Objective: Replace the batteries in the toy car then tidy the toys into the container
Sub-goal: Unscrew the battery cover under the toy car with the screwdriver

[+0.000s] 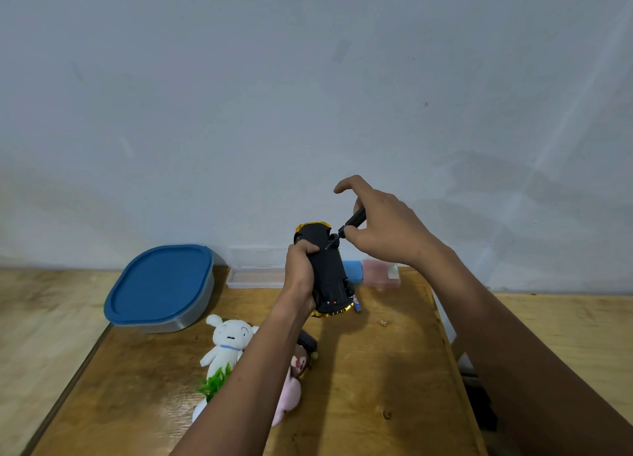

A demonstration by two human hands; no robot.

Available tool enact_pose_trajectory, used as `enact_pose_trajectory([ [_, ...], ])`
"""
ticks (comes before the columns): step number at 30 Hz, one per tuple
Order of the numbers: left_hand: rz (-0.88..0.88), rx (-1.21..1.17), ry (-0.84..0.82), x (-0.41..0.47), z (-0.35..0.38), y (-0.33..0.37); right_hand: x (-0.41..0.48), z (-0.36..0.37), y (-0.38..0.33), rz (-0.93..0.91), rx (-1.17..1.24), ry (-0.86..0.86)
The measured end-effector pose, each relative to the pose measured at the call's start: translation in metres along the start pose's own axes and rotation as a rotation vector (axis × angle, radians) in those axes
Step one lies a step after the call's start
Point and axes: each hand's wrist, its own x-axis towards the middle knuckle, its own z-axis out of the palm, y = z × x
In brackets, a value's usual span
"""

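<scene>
So, a wooden tabletop is seen, with pretty much everything laid out on it. The container is parked at the far left corner, its blue lid shut on top. The toy car is held up off the tabletop near the middle, flipped so its black underside is shown, and it's gripped by the left hand with fingers curled round its side. A white plush is laid nearer the front, a pink plush is partly hidden behind the left forearm, and a green plant is tucked just beside the white one. A clear tray, a blue box and a pink box are lined up along the back edge. A black screwdriver is pinched in the right hand, tip set against the car's underside, index finger lifted. Something small, maybe a battery, is spotted just beside the car's lower end.
</scene>
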Motion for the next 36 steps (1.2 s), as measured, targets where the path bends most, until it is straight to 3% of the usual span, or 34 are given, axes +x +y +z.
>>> enact_pose_trajectory([
  [8, -0.007, 0.002, -0.028, 0.002, -0.002, -0.003, 0.002, 0.005, 0.005, 0.007, -0.189, 0.088],
  [15, -0.008, 0.000, -0.017, -0.001, -0.001, -0.002, -0.001, -0.001, -0.001, -0.024, 0.011, -0.022],
  [23, -0.017, 0.009, -0.022, -0.004, 0.000, -0.001, 0.002, 0.005, 0.004, -0.015, -0.206, 0.101],
  [30, -0.016, 0.022, -0.029, -0.007, 0.001, 0.002, -0.001, 0.000, 0.000, -0.040, 0.041, -0.019],
  [36, -0.008, 0.034, -0.032, -0.008, 0.001, 0.001, 0.002, 0.005, 0.006, 0.009, -0.201, 0.080],
])
